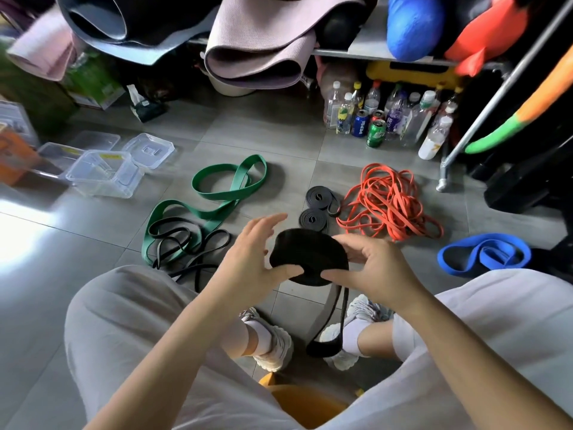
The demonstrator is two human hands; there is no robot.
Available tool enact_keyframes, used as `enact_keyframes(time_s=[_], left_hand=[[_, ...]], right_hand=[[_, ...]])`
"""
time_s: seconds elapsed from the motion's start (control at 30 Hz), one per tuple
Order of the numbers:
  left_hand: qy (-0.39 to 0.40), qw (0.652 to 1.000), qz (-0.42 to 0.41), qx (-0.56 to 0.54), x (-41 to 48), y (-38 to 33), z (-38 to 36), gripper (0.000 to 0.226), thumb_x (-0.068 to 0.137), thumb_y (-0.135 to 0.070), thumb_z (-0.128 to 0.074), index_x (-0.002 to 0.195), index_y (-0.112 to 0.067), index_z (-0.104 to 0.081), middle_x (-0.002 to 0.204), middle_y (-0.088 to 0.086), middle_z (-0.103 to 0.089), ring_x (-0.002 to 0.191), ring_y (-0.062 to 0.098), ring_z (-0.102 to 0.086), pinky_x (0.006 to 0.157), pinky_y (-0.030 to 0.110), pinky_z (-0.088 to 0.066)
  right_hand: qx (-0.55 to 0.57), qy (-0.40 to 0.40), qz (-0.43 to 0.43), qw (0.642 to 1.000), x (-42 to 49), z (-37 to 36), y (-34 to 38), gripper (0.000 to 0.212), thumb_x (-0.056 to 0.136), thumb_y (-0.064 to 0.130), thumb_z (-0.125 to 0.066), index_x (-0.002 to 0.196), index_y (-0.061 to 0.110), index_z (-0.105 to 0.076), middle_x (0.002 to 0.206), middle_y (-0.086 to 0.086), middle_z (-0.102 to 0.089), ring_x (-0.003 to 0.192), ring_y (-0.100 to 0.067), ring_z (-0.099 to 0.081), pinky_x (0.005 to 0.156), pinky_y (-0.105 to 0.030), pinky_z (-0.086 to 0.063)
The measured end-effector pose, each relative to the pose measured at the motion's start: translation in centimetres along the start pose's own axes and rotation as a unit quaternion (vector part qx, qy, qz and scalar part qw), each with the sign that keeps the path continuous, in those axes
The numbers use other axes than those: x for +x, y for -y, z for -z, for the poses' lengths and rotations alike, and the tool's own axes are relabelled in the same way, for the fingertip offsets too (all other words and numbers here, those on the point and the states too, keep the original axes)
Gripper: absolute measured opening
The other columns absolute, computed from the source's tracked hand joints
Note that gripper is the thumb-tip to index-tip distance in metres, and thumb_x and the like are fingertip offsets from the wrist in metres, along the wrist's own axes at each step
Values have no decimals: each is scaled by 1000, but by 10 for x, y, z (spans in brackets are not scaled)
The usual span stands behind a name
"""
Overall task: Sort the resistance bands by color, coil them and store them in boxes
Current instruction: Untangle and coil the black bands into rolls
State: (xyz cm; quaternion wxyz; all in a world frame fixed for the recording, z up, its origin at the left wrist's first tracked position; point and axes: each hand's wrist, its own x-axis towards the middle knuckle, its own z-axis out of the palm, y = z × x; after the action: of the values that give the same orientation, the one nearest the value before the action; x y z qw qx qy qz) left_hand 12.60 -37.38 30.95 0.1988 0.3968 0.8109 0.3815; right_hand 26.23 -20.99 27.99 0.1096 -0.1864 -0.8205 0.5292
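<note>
Between my knees I hold a wide black band rolled into a thick coil (307,256); its loose tail hangs down to my shoes. My right hand (375,268) grips the coil from the right, thumb under it. My left hand (251,259) has its thumb on the coil's lower edge, the fingers spread above it. Two small black coils (316,209) lie on the floor ahead. Green bands (217,193) and thin black bands (186,246) lie loose at left, an orange tangle (387,203) at right, blue bands (483,254) at far right. Clear plastic boxes (105,172) stand open at left.
Box lids (148,148) lie behind the boxes. Bottles and cans (387,116) crowd under a shelf at back right. Rolled yoga mats (257,51) hang over the shelf edge. A metal rack leg (446,169) stands at right. I sit on an orange stool (307,401).
</note>
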Motion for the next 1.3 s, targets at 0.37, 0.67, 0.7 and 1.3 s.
enact_keyframes(time_s=[0.37, 0.67, 0.7, 1.3], left_hand=[[80, 983, -41, 159, 4, -17, 4, 48, 71, -47, -72, 114, -30, -60, 99, -11, -65, 92, 15, -59, 75, 27, -45], [20, 998, -4, -64, 6, -10, 12, 49, 52, -43, -79, 95, -54, -60, 90, -20, -66, 79, 6, -64, 75, 20, -52], [11, 993, -3, -121, 6, -8, 13, 46, 50, -44, -77, 93, -51, -63, 88, -19, -68, 79, 6, -65, 74, 20, -52], [74, 967, -78, 232, 4, -24, 5, 49, 70, -55, -69, 113, -32, -59, 97, -10, -64, 89, 17, -59, 75, 30, -47]], right_hand=[[-57, 8, 13, 998, -10, 0, -2, 48, 64, 38, -74, 111, 37, -65, 102, 20, -69, 99, 5, -61, 90, -24, -48], [-7, 24, 14, 1000, -2, 16, -4, 53, 65, 21, -85, 111, 34, -62, 104, 22, -69, 104, 7, -60, 93, -16, -43], [29, 26, 15, 999, -2, 15, -3, 53, 64, 23, -85, 110, 33, -62, 104, 21, -69, 105, 4, -61, 93, -16, -43], [-36, 23, 20, 999, -8, 0, 22, 41, 67, 15, -82, 101, 33, -69, 87, 6, -73, 84, -4, -67, 78, -28, -53]])
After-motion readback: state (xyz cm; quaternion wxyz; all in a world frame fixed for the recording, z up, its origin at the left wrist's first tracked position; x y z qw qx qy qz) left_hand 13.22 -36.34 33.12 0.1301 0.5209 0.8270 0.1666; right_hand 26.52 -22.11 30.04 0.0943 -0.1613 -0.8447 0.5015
